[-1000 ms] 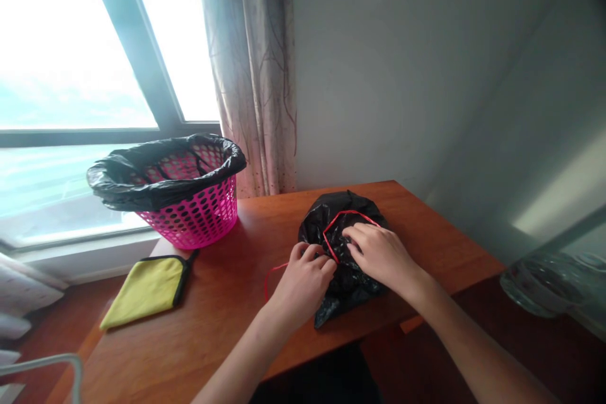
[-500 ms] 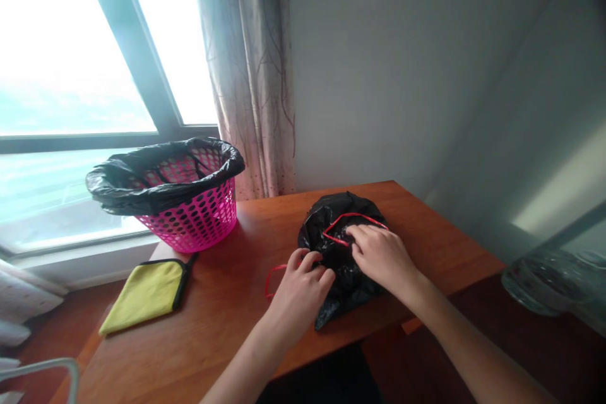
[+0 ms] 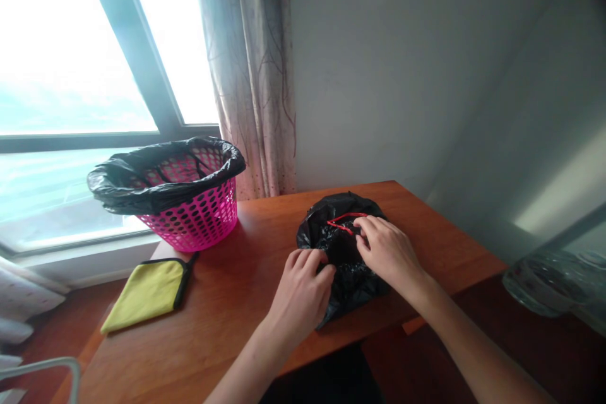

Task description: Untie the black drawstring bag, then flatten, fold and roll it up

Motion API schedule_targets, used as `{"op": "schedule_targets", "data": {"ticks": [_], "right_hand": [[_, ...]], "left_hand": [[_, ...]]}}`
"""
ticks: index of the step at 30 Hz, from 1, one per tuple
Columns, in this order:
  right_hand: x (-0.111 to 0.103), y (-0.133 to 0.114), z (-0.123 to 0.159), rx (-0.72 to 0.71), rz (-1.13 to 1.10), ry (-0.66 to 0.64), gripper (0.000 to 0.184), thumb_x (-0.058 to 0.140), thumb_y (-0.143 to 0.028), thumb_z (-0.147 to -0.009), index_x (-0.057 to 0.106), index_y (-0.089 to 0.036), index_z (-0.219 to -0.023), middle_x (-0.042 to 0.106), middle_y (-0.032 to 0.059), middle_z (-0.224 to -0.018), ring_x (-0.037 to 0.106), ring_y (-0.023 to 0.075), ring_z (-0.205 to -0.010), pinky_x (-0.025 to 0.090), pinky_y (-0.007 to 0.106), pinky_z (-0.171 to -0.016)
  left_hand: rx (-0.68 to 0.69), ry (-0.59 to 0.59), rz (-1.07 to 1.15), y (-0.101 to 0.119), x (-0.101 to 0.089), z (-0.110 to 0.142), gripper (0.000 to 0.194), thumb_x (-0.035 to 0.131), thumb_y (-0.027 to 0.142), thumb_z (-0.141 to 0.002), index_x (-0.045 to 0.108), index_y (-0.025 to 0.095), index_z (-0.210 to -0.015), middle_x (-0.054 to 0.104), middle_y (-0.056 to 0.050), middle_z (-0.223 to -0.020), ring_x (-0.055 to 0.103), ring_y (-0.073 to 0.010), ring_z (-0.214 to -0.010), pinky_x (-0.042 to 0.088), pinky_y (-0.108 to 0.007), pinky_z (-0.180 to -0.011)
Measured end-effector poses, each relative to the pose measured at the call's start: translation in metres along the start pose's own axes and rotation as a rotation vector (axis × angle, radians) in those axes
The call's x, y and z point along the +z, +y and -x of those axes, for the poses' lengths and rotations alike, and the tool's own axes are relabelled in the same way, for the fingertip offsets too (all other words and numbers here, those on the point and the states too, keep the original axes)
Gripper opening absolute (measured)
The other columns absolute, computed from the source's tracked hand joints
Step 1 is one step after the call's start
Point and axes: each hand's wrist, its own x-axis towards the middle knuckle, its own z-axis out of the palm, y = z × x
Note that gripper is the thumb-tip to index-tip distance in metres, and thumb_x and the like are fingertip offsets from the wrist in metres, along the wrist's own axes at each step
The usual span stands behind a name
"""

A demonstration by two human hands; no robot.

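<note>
A black garbage bag (image 3: pixel 341 208) lies bunched on the wooden table, its dark mouth facing up between my hands. A red drawstring (image 3: pixel 345 218) loops across the top of the bag and runs toward my right fingers. My left hand (image 3: pixel 303 284) pinches the bag's near left edge, thumb and fingers closed on the plastic. My right hand (image 3: pixel 391 254) is at the right side of the mouth, fingers curled on the rim beside the drawstring. The fingertips of both hands are partly hidden in the black folds.
A pink perforated basket (image 3: pixel 199 221) with a black liner stands at the table's far left, by the window. A folded yellow cloth (image 3: pixel 144 295) with dark trim lies in front of it. Beyond the wooden table (image 3: pixel 222 328) at right are clear plastic containers (image 3: pixel 534 284).
My right hand has shifted slightly right and the red loop has become narrower. The red string beside my left hand no longer shows. The bag's mouth looks a little wider.
</note>
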Motion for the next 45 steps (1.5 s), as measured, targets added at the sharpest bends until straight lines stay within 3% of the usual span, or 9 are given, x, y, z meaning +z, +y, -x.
{"op": "schedule_targets", "data": {"ticks": [6,12,17,21,25,28,31,36,45], "right_hand": [[-0.006,-0.002,0.001,-0.088,-0.138,0.005,0.016,0.049,-0.007,-0.089,0.058,-0.020,-0.092,0.062,0.0072,-0.099,0.058,0.0221,-0.094,0.047,0.034,-0.088],[-0.007,-0.004,0.005,-0.214,-0.212,0.007,0.028,0.049,-0.001,-0.087,0.067,-0.021,-0.079,0.059,0.0070,-0.126,0.051,0.0237,-0.120,0.045,0.040,-0.101],[-0.007,-0.008,0.008,-0.299,-0.153,-0.057,0.027,0.053,-0.004,-0.088,0.075,-0.021,-0.085,0.051,0.0082,-0.143,0.042,0.0256,-0.133,0.041,0.045,-0.109],[-0.001,-0.019,0.010,-0.266,-0.019,-0.148,0.023,0.056,-0.010,-0.088,0.076,-0.020,-0.092,0.042,0.0098,-0.152,0.038,0.0312,-0.136,0.041,0.050,-0.107],[0.008,-0.018,0.003,-0.137,0.141,-0.247,0.027,0.050,-0.007,-0.088,0.076,-0.015,-0.090,0.048,0.0177,-0.146,0.052,0.0328,-0.120,0.051,0.046,-0.090],[0.008,0.005,-0.005,-0.021,0.238,-0.172,0.030,0.049,-0.005,-0.087,0.073,-0.016,-0.100,0.050,0.0175,-0.143,0.053,0.0320,-0.117,0.049,0.047,-0.092],[0.001,0.047,-0.008,0.123,0.305,-0.077,0.035,0.058,-0.010,-0.082,0.067,-0.020,-0.114,0.042,0.0160,-0.148,0.044,0.0358,-0.128,0.045,0.054,-0.096],[0.000,0.110,-0.002,0.196,0.206,-0.149,0.044,0.065,-0.025,-0.081,0.061,-0.024,-0.124,0.052,0.0172,-0.138,0.044,0.0358,-0.129,0.046,0.052,-0.095],[-0.002,0.130,-0.002,0.102,0.041,-0.265,0.047,0.069,-0.033,-0.081,0.062,-0.024,-0.126,0.062,0.0122,-0.127,0.058,0.0293,-0.116,0.048,0.039,-0.096]], "left_hand": [[-0.064,0.071,0.021,0.000,0.002,-0.003,0.020,0.046,0.017,-0.094,0.065,0.022,-0.099,0.055,-0.010,-0.120,0.055,-0.0238,-0.108,0.045,-0.043,-0.094],[-0.117,0.068,0.034,0.001,0.001,-0.005,0.019,0.049,0.021,-0.094,0.066,0.024,-0.102,0.053,-0.009,-0.123,0.056,-0.0249,-0.107,0.046,-0.044,-0.093],[-0.133,0.050,0.006,-0.003,0.004,-0.006,0.020,0.051,0.022,-0.093,0.070,0.025,-0.099,0.053,-0.009,-0.128,0.055,-0.0260,-0.110,0.047,-0.044,-0.091],[-0.199,-0.005,-0.032,-0.004,0.013,-0.020,0.019,0.055,0.026,-0.092,0.074,0.027,-0.095,0.053,-0.009,-0.129,0.057,-0.0263,-0.106,0.049,-0.043,-0.087],[-0.274,-0.091,-0.132,-0.008,0.026,-0.043,0.017,0.064,0.034,-0.086,0.076,0.021,-0.086,0.058,-0.014,-0.116,0.055,-0.0323,-0.104,0.049,-0.047,-0.081],[-0.346,-0.105,-0.214,-0.024,0.027,-0.055,0.019,0.071,0.034,-0.081,0.074,0.018,-0.090,0.057,-0.016,-0.113,0.052,-0.0356,-0.108,0.046,-0.051,-0.086],[-0.395,-0.073,-0.282,-0.049,0.014,-0.057,0.031,0.074,0.029,-0.077,0.069,0.021,-0.107,0.052,-0.016,-0.126,0.049,-0.0363,-0.115,0.044,-0.053,-0.090],[-0.412,-0.073,-0.314,-0.081,-0.017,-0.050,0.052,0.067,0.018,-0.079,0.057,0.031,-0.128,0.042,-0.016,-0.142,0.042,-0.0395,-0.128,0.045,-0.056,-0.092],[-0.291,-0.132,-0.290,-0.095,-0.030,-0.040,0.058,0.060,0.009,-0.081,0.053,0.032,-0.134,0.043,-0.014,-0.145,0.045,-0.0349,-0.130,0.046,-0.050,-0.095]]}}
